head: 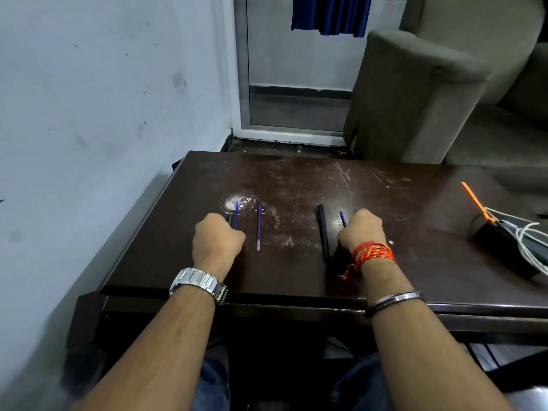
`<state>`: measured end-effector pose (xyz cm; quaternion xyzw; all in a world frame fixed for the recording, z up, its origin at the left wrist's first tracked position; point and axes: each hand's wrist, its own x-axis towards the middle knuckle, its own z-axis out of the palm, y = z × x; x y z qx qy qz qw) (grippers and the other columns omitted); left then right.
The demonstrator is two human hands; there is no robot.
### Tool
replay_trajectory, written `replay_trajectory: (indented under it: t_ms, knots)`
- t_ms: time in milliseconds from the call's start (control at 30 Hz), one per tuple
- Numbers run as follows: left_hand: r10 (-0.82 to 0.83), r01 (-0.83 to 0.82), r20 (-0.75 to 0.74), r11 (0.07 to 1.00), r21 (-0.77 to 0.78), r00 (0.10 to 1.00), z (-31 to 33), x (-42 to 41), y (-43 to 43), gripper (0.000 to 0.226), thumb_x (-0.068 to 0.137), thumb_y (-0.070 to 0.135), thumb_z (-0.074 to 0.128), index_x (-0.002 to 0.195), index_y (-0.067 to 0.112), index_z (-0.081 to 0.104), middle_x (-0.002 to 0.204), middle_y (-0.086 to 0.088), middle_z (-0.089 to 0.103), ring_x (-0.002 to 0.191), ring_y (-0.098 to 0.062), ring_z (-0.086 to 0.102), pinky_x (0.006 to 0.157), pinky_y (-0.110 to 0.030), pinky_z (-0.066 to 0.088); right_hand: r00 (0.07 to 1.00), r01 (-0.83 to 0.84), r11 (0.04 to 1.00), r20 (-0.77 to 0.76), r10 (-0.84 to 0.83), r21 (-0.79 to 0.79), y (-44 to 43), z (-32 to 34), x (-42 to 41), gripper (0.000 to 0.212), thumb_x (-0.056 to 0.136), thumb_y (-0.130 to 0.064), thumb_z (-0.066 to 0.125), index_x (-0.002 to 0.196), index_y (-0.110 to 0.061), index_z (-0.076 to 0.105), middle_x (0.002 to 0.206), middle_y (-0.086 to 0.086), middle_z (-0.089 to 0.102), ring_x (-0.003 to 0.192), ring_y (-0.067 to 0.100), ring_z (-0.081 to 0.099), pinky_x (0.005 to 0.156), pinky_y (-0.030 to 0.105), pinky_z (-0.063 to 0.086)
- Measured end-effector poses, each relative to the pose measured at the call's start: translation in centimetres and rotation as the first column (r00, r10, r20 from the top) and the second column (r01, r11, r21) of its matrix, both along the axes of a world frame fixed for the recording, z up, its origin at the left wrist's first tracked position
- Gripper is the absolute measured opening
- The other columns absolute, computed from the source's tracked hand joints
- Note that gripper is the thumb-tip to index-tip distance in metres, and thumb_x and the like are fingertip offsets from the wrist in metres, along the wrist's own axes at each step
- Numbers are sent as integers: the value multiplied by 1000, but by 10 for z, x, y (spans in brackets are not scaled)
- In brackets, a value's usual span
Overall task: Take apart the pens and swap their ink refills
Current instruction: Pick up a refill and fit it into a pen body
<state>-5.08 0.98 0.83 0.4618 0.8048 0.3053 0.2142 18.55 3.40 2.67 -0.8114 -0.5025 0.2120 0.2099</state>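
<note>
My left hand (218, 240) is curled into a fist on the dark table (415, 232). A blue ink refill (236, 216) sticks out beyond its knuckles, with a black pen part (229, 221) beside it. A second blue refill (258, 228) lies loose just right of that hand. A black pen (322, 232) lies lengthwise left of my right hand (363, 229). That hand is also closed, and a blue refill tip (343, 218) and another blue tip (355, 212) show beyond its fingers. The fingers of both hands are hidden.
A black box with white cord and an orange tool (504, 232) sits at the table's right edge. A grey sofa arm (409, 93) stands behind the table, and a wall (103, 114) runs close along the left side.
</note>
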Motion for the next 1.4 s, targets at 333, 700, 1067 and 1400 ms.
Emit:
replay_trajectory:
  t_ms: [333,700,1067,1400]
  knots:
    - [1,-1,-36,1000,-10,999,2,-1,-1,16,74,8,69,64,9,56,66,-6,60,56,-21,58,41,-24,33,1000,4,1000,10,-4,21,4,-3,-1,24,84,1,62,108,1,59,115,23,62,102,39,65,85,42,56]
    - [-34,38,-28,985,167,999,6,6,-2,32,78,26,71,54,13,54,50,3,56,44,-12,54,37,-21,31,960,95,970,-277,-30,223,-1,13,-16,19,83,-8,64,96,-13,51,100,12,61,99,35,66,89,46,56]
    - [-499,423,115,817,391,859,4,40,-4,40,92,26,61,53,28,56,39,16,43,38,-3,38,41,-15,29,220,118,952,-942,253,283,-10,29,-62,44,87,16,56,74,-20,33,85,25,65,60,17,64,53,19,52]
    - [-611,526,85,737,425,787,5,44,-7,30,92,30,66,63,35,61,49,25,52,44,2,47,45,-10,33,177,177,867,-882,438,466,-17,34,-56,42,90,14,57,79,-19,33,88,13,72,69,21,67,61,28,57]
